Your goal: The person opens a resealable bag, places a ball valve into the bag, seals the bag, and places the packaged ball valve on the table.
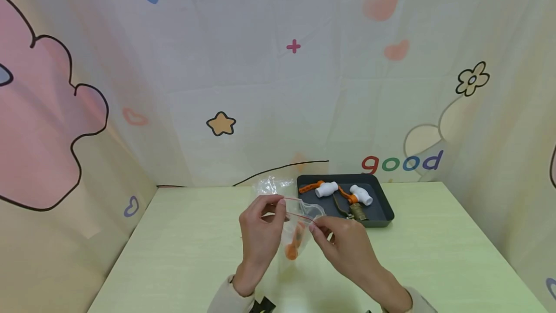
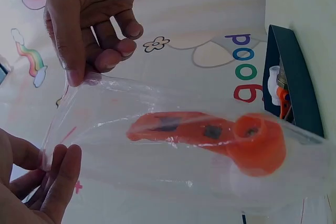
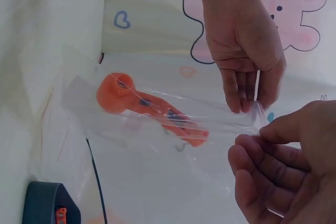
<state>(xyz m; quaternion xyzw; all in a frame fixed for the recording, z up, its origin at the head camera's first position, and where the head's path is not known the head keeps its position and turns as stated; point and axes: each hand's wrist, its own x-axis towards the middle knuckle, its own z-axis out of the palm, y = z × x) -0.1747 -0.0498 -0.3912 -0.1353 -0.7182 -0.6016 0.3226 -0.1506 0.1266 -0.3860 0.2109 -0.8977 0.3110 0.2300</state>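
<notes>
A clear plastic bag [image 1: 302, 235] with a red line along its mouth hangs between the two hands; it is also in the left wrist view [image 2: 178, 171] and the right wrist view [image 3: 152, 124]. Inside lies an orange handle-like piece [image 1: 292, 250], [image 2: 257, 145], [image 3: 115, 94] with dark spots. The left hand [image 1: 262, 231], [image 2: 31, 182], [image 3: 244, 40] pinches one side of the mouth between thumb and fingers. The opposite side is pinched by the right hand [image 1: 349, 248], [image 2: 94, 19], [image 3: 294, 166]. The mouth stands apart between them.
Behind the right hand, a dark grey tray [image 1: 382, 223] holds white fittings [image 1: 326, 189] with orange handles and a brass-coloured piece [image 1: 358, 212]. Another clear plastic bag [image 1: 273, 186] lies left of the tray. A printed curtain [image 1: 260, 86] rises behind the table [image 1: 173, 255].
</notes>
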